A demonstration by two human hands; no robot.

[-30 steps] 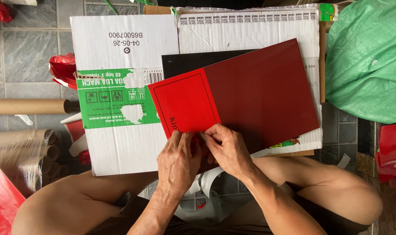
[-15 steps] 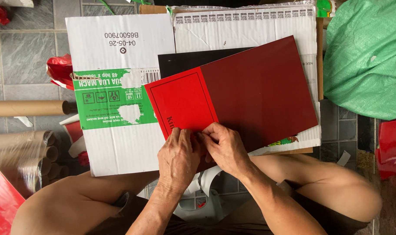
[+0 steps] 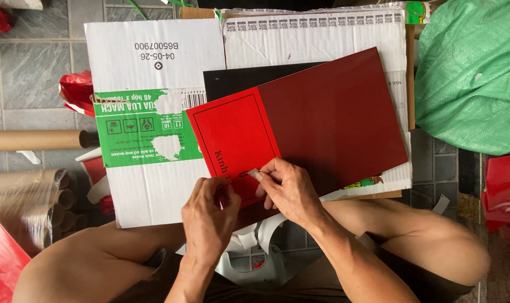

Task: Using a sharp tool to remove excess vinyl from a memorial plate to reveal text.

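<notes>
While I am sitting cross-legged over the flattened white cardboard box (image 3: 154,129) on the tiled floor (image 3: 30,73), I am looking down through the head view, the only view.

Left hand (image 3: 210,216): fingers are curling shut and pressing on the near edge of the bright red card panel (image 3: 232,140), pinning it flat. Right hand (image 3: 291,191): fingers are closing around a small pale tool, probably a blade or scraper tip (image 3: 255,174), with the tip touching the red panel just below its printed border line. I cannot tell exactly what the tool is.

The red panel is lying tilted on the cardboard, joined along its right side to a larger dark red sheet (image 3: 333,123), which is overlapping a black sheet (image 3: 238,81) behind it.

Surroundings: cardboard tubes (image 3: 36,140) are lying to my left, a green woven sack (image 3: 474,73) is bulging to my right, and red scraps (image 3: 75,92) are peeking out by the box edge.

Note on technique, as judgement: the left hand should be holding firm close to the tool tip so the panel is not sliding, with fingertips staying out of the tool's path. The right hand should be keeping the tool low and steady, following the border line with light pressure, so the card is not tearing.
</notes>
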